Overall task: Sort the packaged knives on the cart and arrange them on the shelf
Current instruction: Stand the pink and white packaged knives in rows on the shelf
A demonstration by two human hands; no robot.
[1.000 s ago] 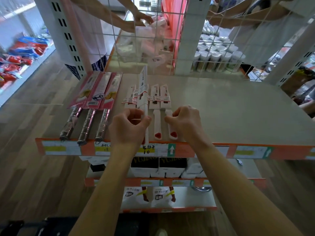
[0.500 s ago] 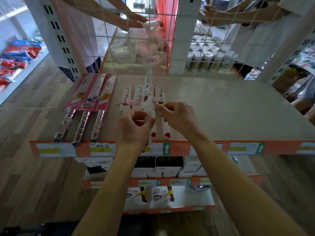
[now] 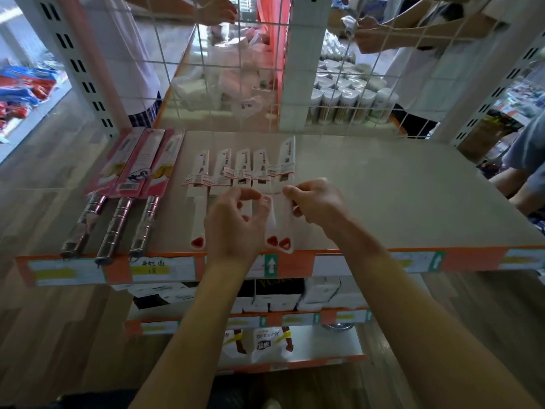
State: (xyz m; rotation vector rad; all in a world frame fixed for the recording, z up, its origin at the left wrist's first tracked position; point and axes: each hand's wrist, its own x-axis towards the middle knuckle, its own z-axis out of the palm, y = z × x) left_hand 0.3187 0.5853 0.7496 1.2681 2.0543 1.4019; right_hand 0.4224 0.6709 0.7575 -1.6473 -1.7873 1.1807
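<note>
Five packaged white-handled knives (image 3: 224, 169) with red handle tips lie side by side on the grey top shelf (image 3: 398, 196). The rightmost white knife (image 3: 288, 160) lies flat, and my right hand (image 3: 318, 205) pinches its handle from the right. My left hand (image 3: 233, 222) hovers over the middle handles, fingers apart, fingertips touching the fourth knife's handle. Left of the row lie three steel-handled knives in pink packs (image 3: 141, 163), handles reaching the shelf's front edge. No cart is in view.
A wire mesh back panel (image 3: 348, 84) closes the shelf's far side; other people's hands (image 3: 218, 10) work on goods behind it. The right part of the shelf is bare. Lower shelves hold white boxes (image 3: 318, 293). Another person's arm (image 3: 528, 172) is at the far right.
The white knife that my hands held up on its edge now lies flat as the rightmost of the row. My left hand has let go of it.
</note>
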